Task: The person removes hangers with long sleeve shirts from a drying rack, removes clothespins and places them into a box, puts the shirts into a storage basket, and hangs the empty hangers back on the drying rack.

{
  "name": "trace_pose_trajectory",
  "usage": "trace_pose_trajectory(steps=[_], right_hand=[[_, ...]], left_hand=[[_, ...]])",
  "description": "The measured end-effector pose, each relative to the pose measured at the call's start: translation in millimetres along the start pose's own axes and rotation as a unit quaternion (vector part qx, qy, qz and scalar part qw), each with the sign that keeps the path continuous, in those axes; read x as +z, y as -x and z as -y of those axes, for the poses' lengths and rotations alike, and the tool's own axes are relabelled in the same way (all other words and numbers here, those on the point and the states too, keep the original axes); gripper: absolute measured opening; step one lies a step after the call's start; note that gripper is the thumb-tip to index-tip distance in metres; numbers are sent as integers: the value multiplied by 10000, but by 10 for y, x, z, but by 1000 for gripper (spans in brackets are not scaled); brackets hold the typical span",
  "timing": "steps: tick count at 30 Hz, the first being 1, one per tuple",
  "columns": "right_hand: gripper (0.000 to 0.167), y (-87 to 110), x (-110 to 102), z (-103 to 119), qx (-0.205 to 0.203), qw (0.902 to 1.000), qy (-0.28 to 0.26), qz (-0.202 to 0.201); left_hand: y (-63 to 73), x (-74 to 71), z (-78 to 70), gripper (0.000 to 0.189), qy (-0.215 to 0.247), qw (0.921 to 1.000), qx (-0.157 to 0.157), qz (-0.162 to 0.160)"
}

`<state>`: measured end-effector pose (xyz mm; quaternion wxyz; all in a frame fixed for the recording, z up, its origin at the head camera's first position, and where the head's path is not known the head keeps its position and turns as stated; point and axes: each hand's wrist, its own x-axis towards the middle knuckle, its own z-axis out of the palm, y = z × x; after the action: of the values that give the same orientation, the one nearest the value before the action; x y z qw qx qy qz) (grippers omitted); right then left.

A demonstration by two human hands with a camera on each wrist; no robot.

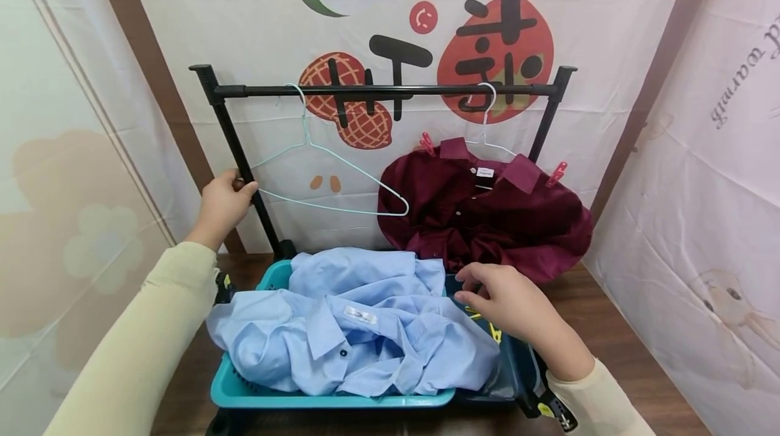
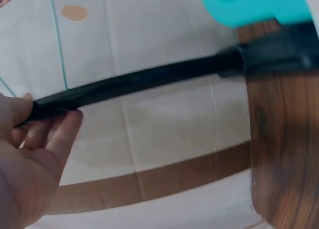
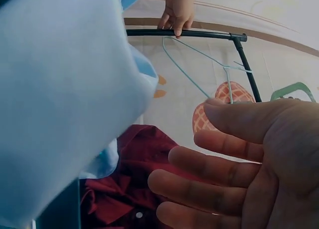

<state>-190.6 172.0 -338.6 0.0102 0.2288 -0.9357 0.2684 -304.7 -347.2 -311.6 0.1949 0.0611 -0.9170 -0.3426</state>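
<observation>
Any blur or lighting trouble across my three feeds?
Head: bright, fairly even light, maroon shirt clear. Left wrist: dimmer, with the black post soft toward its base and the teal basket blurred. Right wrist: blue shirt looms large and out of focus, while the fingers look sharper.

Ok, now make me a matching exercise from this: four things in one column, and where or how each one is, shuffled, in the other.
1. Light blue collared shirt
2. Dark red collared shirt
3. Pale teal wire hanger
4. Left hand

A. Hanging bare from the black rail
B. Holding the black upright post
C. Lying over the turquoise plastic basket
D. Hung up with red plastic pegs

Pairs: 1-C, 2-D, 3-A, 4-B
</observation>
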Motion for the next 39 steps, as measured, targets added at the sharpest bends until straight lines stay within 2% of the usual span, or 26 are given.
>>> trace_pose_trajectory(steps=[2, 6, 9, 13, 17, 21, 30, 39], right_hand=[[23, 42, 30, -35, 116, 9999, -64, 59], [26, 117, 71, -86, 188, 9997, -98, 136], [28, 163, 76, -111, 226, 9993, -176, 222], [30, 211, 94, -136, 349, 9982, -341, 345], [29, 245, 115, -142, 489, 9974, -405, 355], [29, 265, 134, -142, 624, 9967, -422, 293], [29, 294, 209, -130, 832, 9955, -421, 140], [45, 312, 274, -106, 995, 9943, -369, 129]], left_hand=[[1, 8, -21, 47, -65, 9999, 12, -84], [10, 8, -50, 49, 92, 9999, -83, -105], [39, 6, -39, 56, 394, 9990, -211, 30], [101, -34, 1, 62, 490, 9981, -220, 303], [169, -85, 29, 65, 407, 9970, -177, 633], [240, -118, 47, 61, 293, 9960, -109, 836], [470, -165, 38, 57, -168, 9938, 128, 1091], [741, -220, -35, 56, -619, 9889, 591, 1214]])
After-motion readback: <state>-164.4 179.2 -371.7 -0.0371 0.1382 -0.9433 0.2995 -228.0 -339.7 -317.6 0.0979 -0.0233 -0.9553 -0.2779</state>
